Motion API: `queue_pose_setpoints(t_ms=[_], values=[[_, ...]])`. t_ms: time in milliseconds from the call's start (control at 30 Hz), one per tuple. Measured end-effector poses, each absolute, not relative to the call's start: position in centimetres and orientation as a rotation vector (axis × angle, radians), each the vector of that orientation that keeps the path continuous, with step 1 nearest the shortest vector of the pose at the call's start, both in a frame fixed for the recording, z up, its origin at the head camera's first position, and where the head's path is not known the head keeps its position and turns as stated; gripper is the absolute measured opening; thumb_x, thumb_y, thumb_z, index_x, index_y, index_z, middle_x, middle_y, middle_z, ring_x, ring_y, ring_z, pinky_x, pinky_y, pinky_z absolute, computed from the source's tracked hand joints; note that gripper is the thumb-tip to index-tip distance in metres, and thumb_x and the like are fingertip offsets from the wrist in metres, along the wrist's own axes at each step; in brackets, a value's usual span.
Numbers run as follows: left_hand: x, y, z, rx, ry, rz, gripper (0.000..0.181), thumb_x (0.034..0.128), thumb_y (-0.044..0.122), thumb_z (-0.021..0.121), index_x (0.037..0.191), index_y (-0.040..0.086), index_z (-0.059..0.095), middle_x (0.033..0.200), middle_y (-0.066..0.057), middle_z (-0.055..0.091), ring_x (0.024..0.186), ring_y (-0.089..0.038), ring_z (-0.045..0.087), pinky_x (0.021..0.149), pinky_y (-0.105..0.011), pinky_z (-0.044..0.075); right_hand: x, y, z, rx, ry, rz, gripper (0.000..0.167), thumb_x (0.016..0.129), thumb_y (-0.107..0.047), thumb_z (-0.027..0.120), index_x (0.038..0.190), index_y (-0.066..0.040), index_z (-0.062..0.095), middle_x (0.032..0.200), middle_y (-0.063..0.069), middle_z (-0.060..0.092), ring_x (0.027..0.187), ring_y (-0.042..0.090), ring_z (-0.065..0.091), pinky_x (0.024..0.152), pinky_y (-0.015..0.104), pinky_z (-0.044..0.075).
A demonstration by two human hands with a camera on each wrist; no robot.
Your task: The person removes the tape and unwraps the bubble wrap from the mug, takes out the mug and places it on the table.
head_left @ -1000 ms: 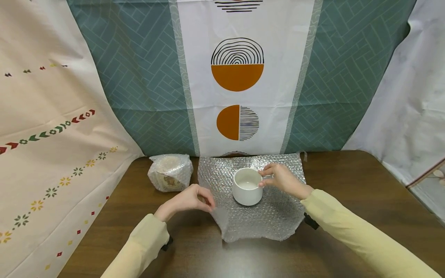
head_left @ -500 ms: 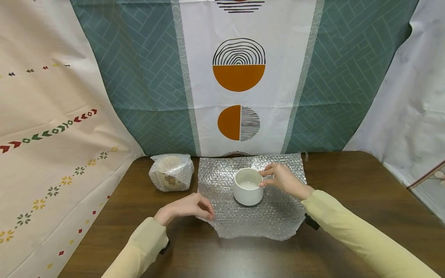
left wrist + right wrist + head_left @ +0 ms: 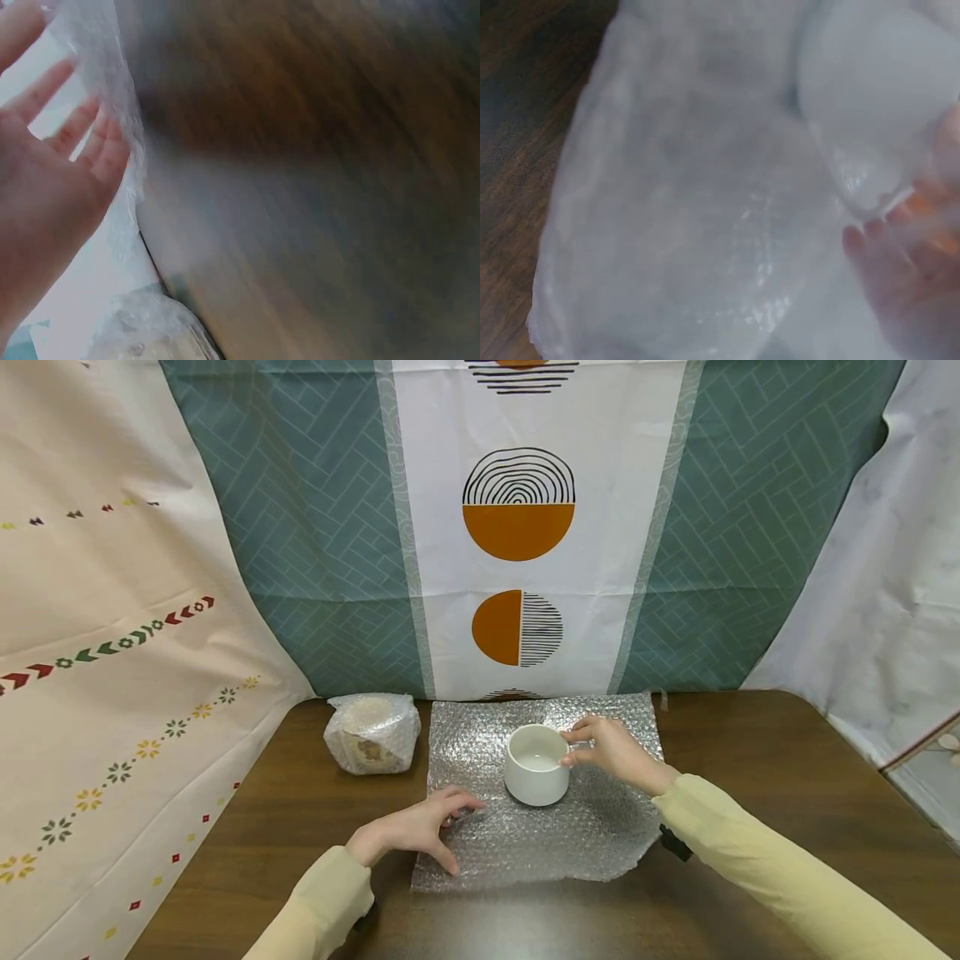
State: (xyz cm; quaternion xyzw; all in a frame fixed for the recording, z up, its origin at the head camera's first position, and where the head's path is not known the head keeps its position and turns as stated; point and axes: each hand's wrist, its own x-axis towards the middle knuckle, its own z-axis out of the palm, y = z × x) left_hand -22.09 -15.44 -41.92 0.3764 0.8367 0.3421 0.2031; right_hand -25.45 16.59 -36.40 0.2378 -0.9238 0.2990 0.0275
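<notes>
A white mug [image 3: 534, 781] stands upright on a sheet of bubble wrap [image 3: 525, 852] spread over the table. My right hand [image 3: 611, 750] grips the mug at its right side, thumb and fingers at the handle; in the right wrist view the mug [image 3: 877, 82] and hand [image 3: 911, 277] are blurred and seen partly through plastic. My left hand [image 3: 416, 827] is at the sheet's front left corner, its fingers spread and holding nothing. In the left wrist view that hand [image 3: 52, 172] lies over the sheet's edge, fingers apart.
A bubble-wrapped bundle [image 3: 372, 735] sits at the back left of the brown wooden table [image 3: 757, 777], left of the sheet. Patterned cloths [image 3: 330, 527] hang behind and at both sides of the table.
My left hand has let go of the sheet's front left corner and its fingers have spread. The corner, folded up before, now lies flatter. My right hand stays on the mug.
</notes>
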Motion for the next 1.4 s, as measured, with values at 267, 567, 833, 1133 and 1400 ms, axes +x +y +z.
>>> queue_pose_setpoints(t_ms=[267, 567, 833, 1133, 1400], values=[[-21.8, -14.8, -42.1, 1.072, 2.467, 0.751, 0.094, 0.0546, 0.025, 0.087, 0.135, 0.017, 0.039, 0.124, 0.0, 0.03, 0.117, -0.023, 0.028, 0.09, -0.043, 0.033, -25.3, 16.6, -36.0, 0.827, -2.871, 0.82, 0.048, 0.075, -0.023, 0.072, 0.112, 0.005, 0.061, 0.108, 0.017, 0.056, 0.097, 0.033, 0.052, 0.078, 0.042, 0.044], [-22.0, -14.8, -42.3, 1.049, 2.483, 0.736, 0.095, 0.0534, 0.027, 0.087, 0.135, 0.015, 0.039, 0.13, -0.004, 0.029, 0.121, -0.026, 0.026, 0.091, -0.045, 0.034, -25.2, 17.0, -35.8, 0.981, -2.882, 0.858, 0.045, 0.082, -0.02, 0.067, 0.119, 0.004, 0.056, 0.116, 0.016, 0.056, 0.108, 0.033, 0.049, 0.087, 0.044, 0.039], [-22.0, -14.7, -42.3, 1.05, 2.492, 0.725, 0.095, 0.0529, 0.026, 0.087, 0.135, 0.015, 0.04, 0.128, -0.002, 0.03, 0.12, -0.025, 0.028, 0.091, -0.042, 0.034, -24.8, 17.8, -35.1, 0.982, -2.986, 0.908, 0.055, 0.085, -0.025, 0.063, 0.126, 0.008, 0.047, 0.127, 0.023, 0.045, 0.118, 0.038, 0.038, 0.093, 0.049, 0.032], [-21.9, -14.6, -42.3, 1.062, 2.51, 0.722, 0.096, 0.0517, 0.026, 0.088, 0.134, 0.014, 0.041, 0.127, -0.002, 0.031, 0.12, -0.025, 0.029, 0.092, -0.041, 0.034, -24.5, 19.2, -33.1, 0.957, -3.037, 0.892, 0.052, 0.087, -0.028, 0.062, 0.121, 0.009, 0.051, 0.12, 0.022, 0.051, 0.111, 0.036, 0.046, 0.087, 0.046, 0.039], [-22.1, -14.6, -42.2, 1.07, 2.495, 0.729, 0.094, 0.0525, 0.026, 0.087, 0.134, 0.014, 0.041, 0.127, -0.001, 0.031, 0.12, -0.024, 0.028, 0.092, -0.04, 0.034, -24.8, 20.1, -32.0, 1.012, -2.989, 0.916, 0.037, 0.089, -0.024, 0.059, 0.111, 0.006, 0.059, 0.104, 0.015, 0.061, 0.092, 0.027, 0.057, 0.071, 0.036, 0.048]])
